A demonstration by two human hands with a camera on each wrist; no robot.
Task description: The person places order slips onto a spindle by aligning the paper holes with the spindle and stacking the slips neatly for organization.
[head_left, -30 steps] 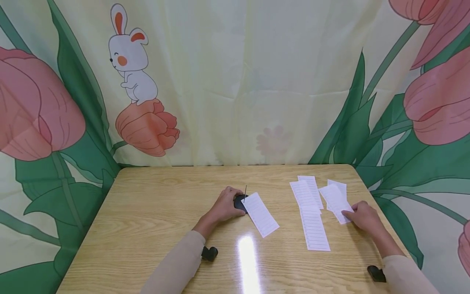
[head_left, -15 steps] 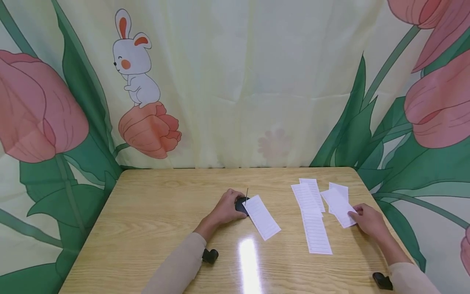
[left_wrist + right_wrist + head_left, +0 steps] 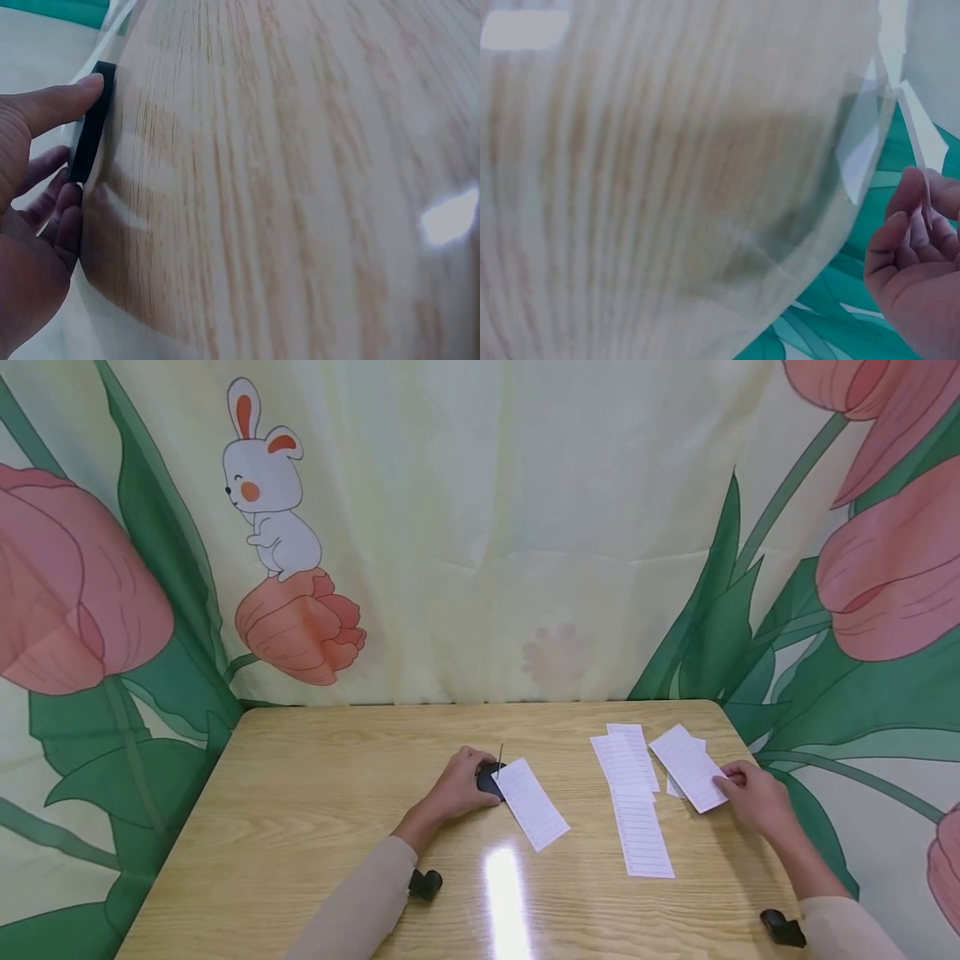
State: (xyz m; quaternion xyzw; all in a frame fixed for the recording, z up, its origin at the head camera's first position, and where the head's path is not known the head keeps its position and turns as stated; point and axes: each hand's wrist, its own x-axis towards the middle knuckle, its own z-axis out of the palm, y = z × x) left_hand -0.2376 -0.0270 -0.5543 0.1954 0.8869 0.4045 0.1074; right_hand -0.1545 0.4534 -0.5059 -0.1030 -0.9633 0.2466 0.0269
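Note:
My left hand (image 3: 455, 785) grips the black base (image 3: 489, 779) of a receipt spike, with the thumb on the near side and fingers on the far side. The thin spike (image 3: 500, 758) stands upright. One lined paper slip (image 3: 531, 806) sits at the spike by its upper corner and slants toward the front right. In the left wrist view the base (image 3: 93, 124) shows as a dark, flat edge between thumb and fingers. At the right, my right hand (image 3: 756, 795) pinches another lined slip (image 3: 686, 767) by its near right corner. That slip (image 3: 924, 127) appears raised in the right wrist view.
Under the held slip a further slip (image 3: 673, 788) partly shows. Left of it, several lined slips (image 3: 642, 835) overlap in a column on the wooden table (image 3: 315, 793). A printed curtain (image 3: 450, 527) hangs behind the table's far edge. Black wrist cameras (image 3: 426, 885) protrude near both sleeves.
My right hand has picked up the top slip on the right, which now lies at a different angle over the slip beneath. The left hand stays on the spike's base.

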